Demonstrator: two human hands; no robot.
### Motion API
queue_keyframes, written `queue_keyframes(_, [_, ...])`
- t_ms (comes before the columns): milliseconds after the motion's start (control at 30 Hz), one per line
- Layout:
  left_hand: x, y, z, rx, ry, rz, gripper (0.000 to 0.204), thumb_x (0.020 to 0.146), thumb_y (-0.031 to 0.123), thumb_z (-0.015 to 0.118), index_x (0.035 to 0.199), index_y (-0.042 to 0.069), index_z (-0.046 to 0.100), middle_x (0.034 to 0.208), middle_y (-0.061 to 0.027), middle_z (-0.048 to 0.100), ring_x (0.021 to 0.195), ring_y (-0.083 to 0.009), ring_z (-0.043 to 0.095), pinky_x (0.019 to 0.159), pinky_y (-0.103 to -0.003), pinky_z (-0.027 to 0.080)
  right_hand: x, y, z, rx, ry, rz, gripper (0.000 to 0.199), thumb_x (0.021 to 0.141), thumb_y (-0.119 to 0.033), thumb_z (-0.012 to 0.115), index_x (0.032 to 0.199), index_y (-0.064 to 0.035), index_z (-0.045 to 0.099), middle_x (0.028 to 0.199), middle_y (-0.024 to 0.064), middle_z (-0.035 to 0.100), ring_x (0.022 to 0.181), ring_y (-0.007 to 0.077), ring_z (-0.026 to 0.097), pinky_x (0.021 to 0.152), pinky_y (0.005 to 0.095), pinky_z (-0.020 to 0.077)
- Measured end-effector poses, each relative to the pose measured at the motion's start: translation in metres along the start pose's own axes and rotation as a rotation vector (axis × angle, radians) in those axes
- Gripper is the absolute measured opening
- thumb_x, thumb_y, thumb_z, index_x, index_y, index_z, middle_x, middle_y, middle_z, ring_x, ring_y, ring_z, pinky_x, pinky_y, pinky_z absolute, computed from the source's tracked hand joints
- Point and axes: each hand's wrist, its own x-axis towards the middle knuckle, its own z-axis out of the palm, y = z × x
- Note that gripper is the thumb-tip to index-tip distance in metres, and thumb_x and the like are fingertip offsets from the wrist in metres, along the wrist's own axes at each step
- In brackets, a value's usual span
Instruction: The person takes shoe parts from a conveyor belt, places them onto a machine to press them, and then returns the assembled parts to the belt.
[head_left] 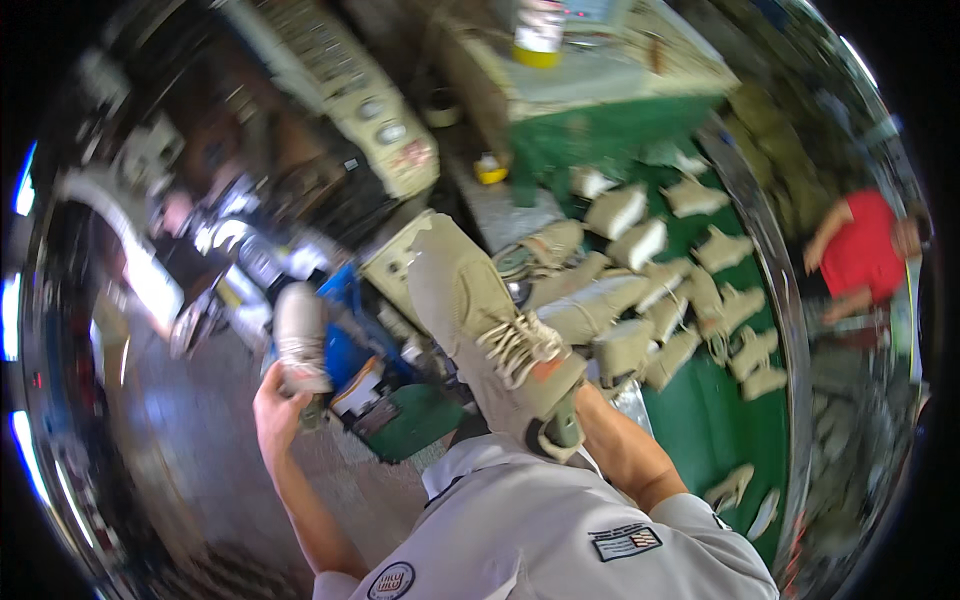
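- Your right hand (565,425) is closed around the heel end of a tan lace-up boot (480,320); fingers mostly hidden under the boot, so grip judged from how the boot sits, sole side toward the camera's left, toe pointing up and away.
- Your left hand (280,395) is wrapped around a second, paler boot (300,335), held out to your left, well apart from the first, over the floor (190,450).
- Both boots are off the tabletop and in the air in front of your chest.
- On the green tabletop (720,420) to your right lies a heap of similar tan boots (650,300), many tumbled on their sides, some touching each other.
- Judgement: two boots in hand, the heap large, so the bulk of the work looks undone; which boots in the heap are already handled cannot be told.
- Blue bin (345,345) and clutter sit between your two hands, lower down; contents too blurred to name.
- A person in a red shirt (865,250) stands at the far right rim, beyond the tabletop edge; their hands are not near yours.
- Yellow-capped container (538,35) stands on a farther bench, top of view.
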Motion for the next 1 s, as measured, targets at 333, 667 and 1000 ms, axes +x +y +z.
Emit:
queue_keyframes(333, [0.057,0.001,0.028,-0.744,0.048,0.028,0.023,0.096,0.014,0.071,0.112,-0.003,0.072,0.099,-0.0063,0.073,0.088,-0.0143,0.070,0.080,-0.033,0.059,0.172,0.081,0.026,-0.437,0.037,0.098,0.049,0.101,-0.023,0.063,0.140,0.0046,0.054,0.124,0.0136,0.068,0.103,0.0210,0.068,0.094,0.0336,0.0552])
queue_keyframes(667, [0.103,-0.042,-0.003,-0.926,0.501,0.055,0.033,0.086,-0.003,0.074,0.118,-0.008,0.069,0.109,-0.0168,0.073,0.091,-0.0231,0.073,0.082,-0.034,0.062,0.260,0.121,0.083,-0.660,0.079,-0.033,0.052,0.099,-0.020,0.064,0.143,0.0048,0.053,0.132,0.0103,0.064,0.115,0.0160,0.061,0.099,0.0289,0.0491])
queue_keyframes(1000, [0.123,-0.057,0.004,-1.057,0.608,0.005,0.039,0.092,0.004,0.073,0.126,-0.010,0.063,0.105,-0.0117,0.073,0.076,-0.0086,0.062,0.066,-0.021,0.049,0.316,0.159,0.065,-0.497,0.178,-0.079,0.042,0.098,-0.022,0.068,0.130,0.0063,0.064,0.118,0.0108,0.070,0.102,0.0162,0.066,0.090,0.0309,0.0539])
